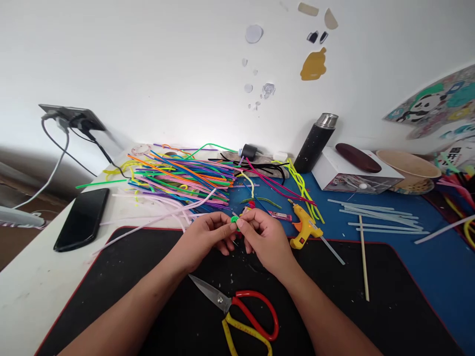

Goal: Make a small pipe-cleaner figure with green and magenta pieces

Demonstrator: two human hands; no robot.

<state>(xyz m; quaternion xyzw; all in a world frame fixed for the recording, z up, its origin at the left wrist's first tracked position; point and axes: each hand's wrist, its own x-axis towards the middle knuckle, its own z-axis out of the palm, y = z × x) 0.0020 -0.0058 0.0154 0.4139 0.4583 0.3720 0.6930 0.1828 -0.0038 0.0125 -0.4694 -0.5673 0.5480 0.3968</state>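
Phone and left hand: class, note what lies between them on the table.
In the head view, pale pink pipe cleaners cross between the phone and the left hand, which pinches a green piece.

tiny bright green coiled pipe cleaner bit (pixel 234 220), sat pinched between fingertips, held just above the black mat (pixel 148 296)

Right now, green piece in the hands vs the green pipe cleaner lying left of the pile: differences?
Shape: the green piece is a small curl; the green pipe cleaner lies long and straight.
Support: the green piece is pinched between fingers of the left hand and right hand; the green pipe cleaner rests untouched on the white table.
Both are bright green.
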